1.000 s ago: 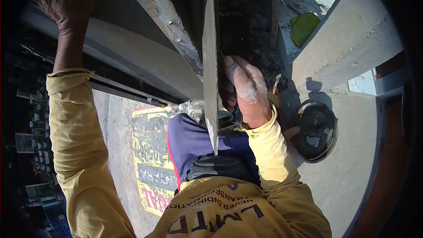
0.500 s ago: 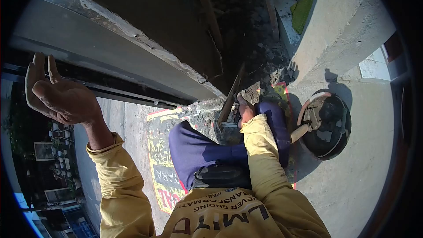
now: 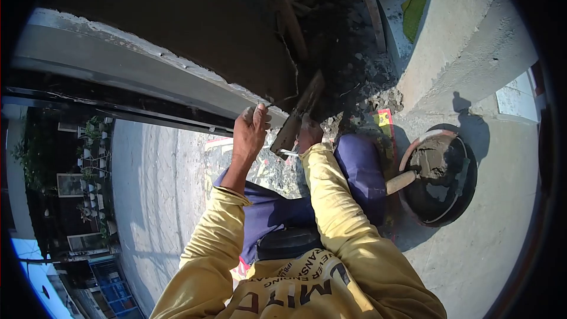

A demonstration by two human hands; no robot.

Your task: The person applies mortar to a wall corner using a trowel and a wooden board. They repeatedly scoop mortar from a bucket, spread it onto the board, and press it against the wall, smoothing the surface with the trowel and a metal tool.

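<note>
My left hand (image 3: 251,130) is closed in a pinch at the lower edge of the wall (image 3: 224,80). A thin dark strand shows by its fingertips, but what the fingers hold is too small to tell. Between my knees, my right hand (image 3: 310,134) grips a long, flat, mortar-stained board (image 3: 298,115), tilted beside the wall's bottom corner. A small pale piece shows at the board's near end. To the right stands a black bucket (image 3: 469,192) with wet grey mortar (image 3: 431,162) in it, and a wooden handle (image 3: 401,183) sticks out over its rim.
Rubble (image 3: 378,91) lies beyond my hands, beside wooden props (image 3: 369,9). A rough concrete pillar (image 3: 466,41) rises at the right. Under my legs is a stained printed sheet (image 3: 385,121). Plants and frames stand at the far left.
My left hand has come down and right from its raised, open pose to the wall's lower edge and closed. My right hand and the board have shifted slightly left and up.
</note>
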